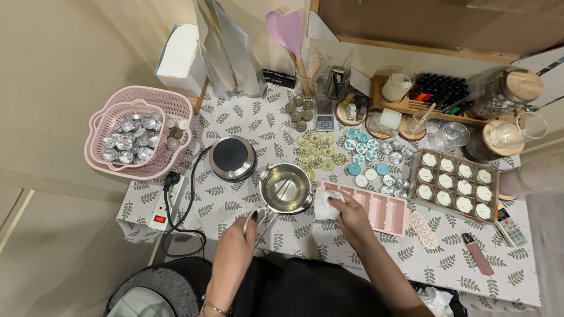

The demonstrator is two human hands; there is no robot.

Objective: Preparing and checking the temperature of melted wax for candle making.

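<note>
One view only — head-worn camera, looking almost straight down from well above the table (235, 202). Far edge meets the wall; near edge shows the wearer's forearms and lap. Whole tabletop in view — moderately distant.

Warm, even indoor light from above — soft shadows only. Glare glints off the steel pot (286, 188) and the foil cups in the pink basket (176, 105). Wide-angle bending at the edges; fine detail slightly soft.
</note>
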